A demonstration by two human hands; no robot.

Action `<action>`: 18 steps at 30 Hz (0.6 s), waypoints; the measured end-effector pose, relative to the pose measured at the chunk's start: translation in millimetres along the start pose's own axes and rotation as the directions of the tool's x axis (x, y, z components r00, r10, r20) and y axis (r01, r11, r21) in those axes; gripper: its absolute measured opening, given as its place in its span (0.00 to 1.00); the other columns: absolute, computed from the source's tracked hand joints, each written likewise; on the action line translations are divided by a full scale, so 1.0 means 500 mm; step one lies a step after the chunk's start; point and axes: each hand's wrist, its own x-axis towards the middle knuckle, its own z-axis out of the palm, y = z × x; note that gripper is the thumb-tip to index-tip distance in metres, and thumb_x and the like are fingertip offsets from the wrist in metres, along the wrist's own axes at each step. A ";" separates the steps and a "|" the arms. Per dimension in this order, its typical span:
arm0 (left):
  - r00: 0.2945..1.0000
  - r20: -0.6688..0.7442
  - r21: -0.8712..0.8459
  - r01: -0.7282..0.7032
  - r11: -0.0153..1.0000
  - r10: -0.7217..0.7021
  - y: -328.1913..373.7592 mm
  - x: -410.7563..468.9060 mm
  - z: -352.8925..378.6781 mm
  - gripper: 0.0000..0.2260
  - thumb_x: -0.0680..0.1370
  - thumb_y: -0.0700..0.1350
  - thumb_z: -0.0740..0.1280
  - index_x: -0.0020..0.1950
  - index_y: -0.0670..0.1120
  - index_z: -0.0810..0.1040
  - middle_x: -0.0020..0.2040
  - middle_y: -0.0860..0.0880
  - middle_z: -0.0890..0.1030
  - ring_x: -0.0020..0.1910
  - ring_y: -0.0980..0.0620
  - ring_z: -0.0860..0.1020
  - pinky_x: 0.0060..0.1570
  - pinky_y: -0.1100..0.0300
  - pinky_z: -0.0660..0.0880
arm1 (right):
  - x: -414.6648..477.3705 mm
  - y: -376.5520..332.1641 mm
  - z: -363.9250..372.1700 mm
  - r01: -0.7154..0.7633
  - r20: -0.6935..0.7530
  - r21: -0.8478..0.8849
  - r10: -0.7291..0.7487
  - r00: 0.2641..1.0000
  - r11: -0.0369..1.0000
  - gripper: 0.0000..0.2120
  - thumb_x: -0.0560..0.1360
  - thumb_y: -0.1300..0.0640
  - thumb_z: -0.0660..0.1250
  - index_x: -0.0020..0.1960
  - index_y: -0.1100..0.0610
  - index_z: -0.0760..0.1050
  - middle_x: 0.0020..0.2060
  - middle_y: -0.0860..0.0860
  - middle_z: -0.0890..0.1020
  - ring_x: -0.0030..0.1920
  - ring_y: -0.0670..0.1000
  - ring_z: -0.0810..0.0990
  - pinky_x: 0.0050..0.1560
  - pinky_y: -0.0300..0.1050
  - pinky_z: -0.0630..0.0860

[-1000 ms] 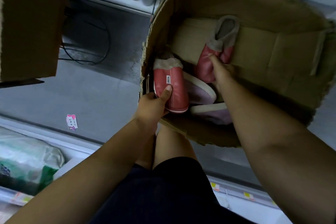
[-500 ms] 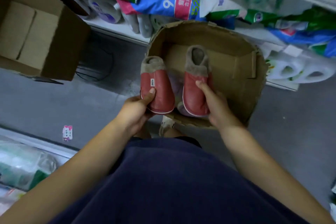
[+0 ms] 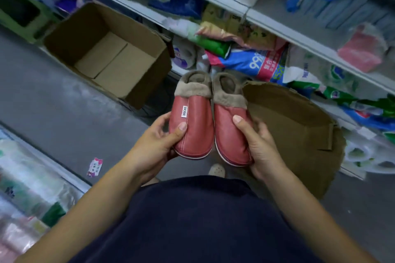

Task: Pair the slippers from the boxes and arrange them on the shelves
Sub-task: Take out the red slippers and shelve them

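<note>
Two red slippers with beige fleece collars are held side by side above the floor. My left hand [image 3: 159,143] grips the left slipper [image 3: 193,121], which has a white HOME tag, thumb on top. My right hand [image 3: 255,143] grips the right slipper [image 3: 229,132] at its toe end. The torn brown box [image 3: 299,134] they came from stands just right of them; its inside is dark. A second open cardboard box [image 3: 111,55] sits on the floor to the upper left and looks bare inside.
Shelves [image 3: 267,21] across the top and right hold tissue packs, bags and paper rolls. Another low shelf with wrapped packs [image 3: 27,186] runs along the left. A small pink sticker [image 3: 95,166] lies on the grey floor. My foot [image 3: 217,170] shows below the slippers.
Both hands lifted the two slippers up and out of the torn box and brought them close together. The view rose and swung left, so the box now lies to the right.
</note>
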 end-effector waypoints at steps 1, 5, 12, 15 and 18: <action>1.000 -0.002 -0.014 -0.029 0.999 0.029 0.021 -0.012 -0.036 0.22 0.79 0.45 0.68 0.73 0.49 0.69 0.64 0.43 0.82 0.59 0.43 0.83 0.53 0.53 0.82 | -0.002 -0.002 0.046 0.021 0.016 -0.001 -0.021 1.000 1.000 0.35 0.61 0.46 0.82 0.64 0.52 0.74 0.56 0.51 0.85 0.58 0.51 0.84 0.61 0.50 0.79; 0.994 -0.021 -0.032 -0.107 0.994 0.107 0.114 -0.066 -0.202 0.21 0.80 0.46 0.66 0.73 0.52 0.69 0.64 0.46 0.82 0.61 0.42 0.82 0.57 0.45 0.81 | -0.034 -0.001 0.253 0.090 0.092 -0.022 -0.088 0.992 0.996 0.35 0.62 0.47 0.78 0.67 0.52 0.73 0.55 0.47 0.85 0.56 0.47 0.84 0.58 0.45 0.80; 0.971 -0.092 -0.035 -0.226 0.974 0.222 0.251 -0.137 -0.461 0.30 0.74 0.47 0.74 0.74 0.60 0.69 0.65 0.50 0.81 0.60 0.44 0.83 0.52 0.41 0.81 | -0.082 0.048 0.586 0.127 0.192 0.003 -0.125 0.973 0.992 0.35 0.60 0.46 0.80 0.65 0.50 0.74 0.55 0.48 0.85 0.52 0.46 0.85 0.46 0.39 0.81; 0.956 -0.127 -0.028 -0.268 0.963 0.263 0.291 -0.146 -0.538 0.30 0.74 0.46 0.75 0.73 0.59 0.70 0.65 0.50 0.81 0.60 0.44 0.83 0.50 0.43 0.81 | -0.093 0.049 0.681 0.100 0.235 0.016 -0.101 0.967 0.995 0.36 0.62 0.47 0.80 0.67 0.51 0.73 0.56 0.49 0.85 0.53 0.47 0.86 0.45 0.39 0.81; 0.943 -0.169 -0.044 -0.299 0.953 0.288 0.324 -0.138 -0.596 0.29 0.74 0.45 0.74 0.73 0.57 0.70 0.64 0.49 0.82 0.60 0.45 0.83 0.50 0.46 0.81 | -0.086 0.034 0.741 0.105 0.311 -0.007 -0.097 0.945 0.994 0.34 0.64 0.49 0.79 0.67 0.50 0.72 0.57 0.48 0.84 0.54 0.47 0.85 0.46 0.40 0.81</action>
